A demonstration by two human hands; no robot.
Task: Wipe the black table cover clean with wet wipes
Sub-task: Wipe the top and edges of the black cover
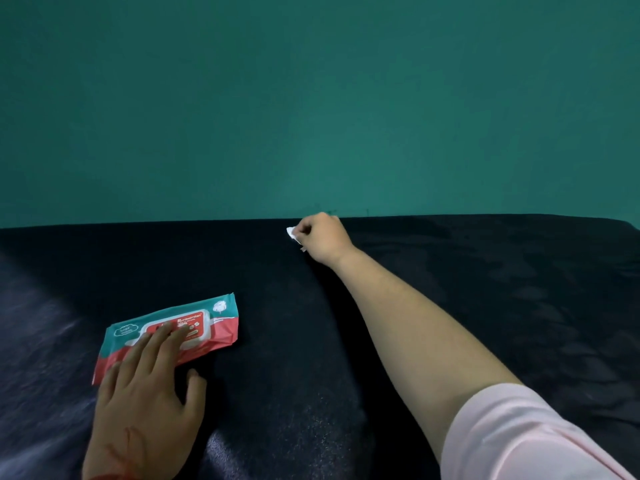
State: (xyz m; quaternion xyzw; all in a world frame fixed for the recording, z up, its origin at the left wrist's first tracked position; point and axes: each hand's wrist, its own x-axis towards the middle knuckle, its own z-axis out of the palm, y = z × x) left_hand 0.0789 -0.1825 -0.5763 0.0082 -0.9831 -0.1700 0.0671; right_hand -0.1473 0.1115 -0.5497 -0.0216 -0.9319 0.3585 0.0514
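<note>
Right hand (320,237) grips wipe (292,233) at cover (485,289) far edge.

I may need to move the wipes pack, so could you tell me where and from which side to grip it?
Probably pinch the wipes pack by its crimped right end, coming from the right: it lies flat on the table cover, and the left hand rests over its left and middle, leaving that end bare.

The black cover (311,341) bears, seemingly, a wipes pack (223,322).

Right hand (320,237) grips wet wipe (292,233) at cover (485,289) far edge; left hand (145,393) flat on pack (207,327).
</note>
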